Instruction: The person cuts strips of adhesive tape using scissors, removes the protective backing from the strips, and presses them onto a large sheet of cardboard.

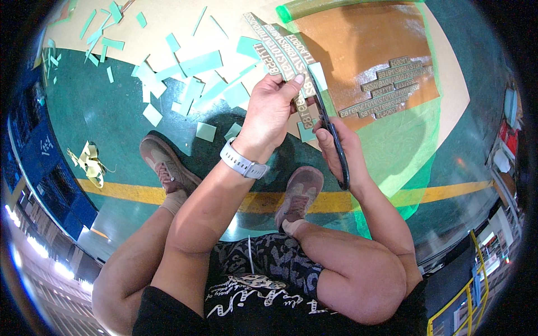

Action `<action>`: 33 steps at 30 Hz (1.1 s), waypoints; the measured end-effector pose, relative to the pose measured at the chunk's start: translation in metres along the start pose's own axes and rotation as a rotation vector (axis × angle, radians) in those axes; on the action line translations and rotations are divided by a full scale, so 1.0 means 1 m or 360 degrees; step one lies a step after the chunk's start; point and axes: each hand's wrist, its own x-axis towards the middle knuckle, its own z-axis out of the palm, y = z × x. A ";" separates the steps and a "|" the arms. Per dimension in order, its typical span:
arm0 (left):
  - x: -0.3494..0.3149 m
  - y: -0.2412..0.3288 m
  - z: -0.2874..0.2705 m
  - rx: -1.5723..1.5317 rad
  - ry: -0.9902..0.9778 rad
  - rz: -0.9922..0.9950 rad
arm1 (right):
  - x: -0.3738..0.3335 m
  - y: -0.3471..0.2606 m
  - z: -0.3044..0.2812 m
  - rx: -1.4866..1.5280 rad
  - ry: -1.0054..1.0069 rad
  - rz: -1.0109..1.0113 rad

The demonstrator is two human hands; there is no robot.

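Observation:
My left hand pinches a flat printing plate of raised mirrored letters and numbers on pale green backing, its edges cut in steps. A pair of black-handled scissors is gripped in my right hand. The scissor blades point up and away from me along the right edge of the plate, by my left thumb. Whether they bite into the material cannot be made out. Under and around the hands lie pale green offcuts.
To the right, cut letter strips lie on a brown sheet over green film. A green roll lies beyond. Beige board covers part of the green floor. Crumpled scrap sits left, near a yellow floor line and blue cabinets.

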 end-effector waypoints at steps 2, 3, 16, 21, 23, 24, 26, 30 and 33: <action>0.000 0.000 0.000 -0.0007 0.0004 -0.0004 | 0.001 0.001 0.000 -0.0032 0.0005 0.0001; 0.000 -0.001 -0.001 -0.0021 0.0000 0.0009 | 0.001 0.002 -0.001 -0.0047 0.0008 0.0001; 0.001 -0.004 -0.004 -0.0063 0.0033 0.0003 | 0.002 -0.001 -0.002 -0.0210 -0.0013 -0.0026; 0.001 -0.004 -0.007 -0.0043 -0.0013 0.0021 | 0.003 -0.004 -0.003 -0.0265 -0.0030 -0.0011; 0.001 -0.003 -0.006 -0.0056 -0.0036 0.0039 | 0.003 -0.002 -0.003 -0.0277 -0.0028 0.0003; 0.001 -0.003 -0.006 -0.0042 -0.0044 0.0042 | 0.004 -0.002 -0.004 -0.0282 -0.0030 0.0008; 0.000 -0.003 -0.008 -0.0015 -0.0059 0.0047 | 0.004 -0.001 -0.003 -0.0310 -0.0031 -0.0015; 0.002 -0.005 -0.011 -0.0039 -0.0056 0.0032 | 0.005 -0.001 -0.003 -0.0345 -0.0005 -0.0020; 0.003 -0.006 -0.012 -0.0028 -0.0050 0.0031 | 0.005 -0.003 -0.002 -0.0390 0.0011 -0.0046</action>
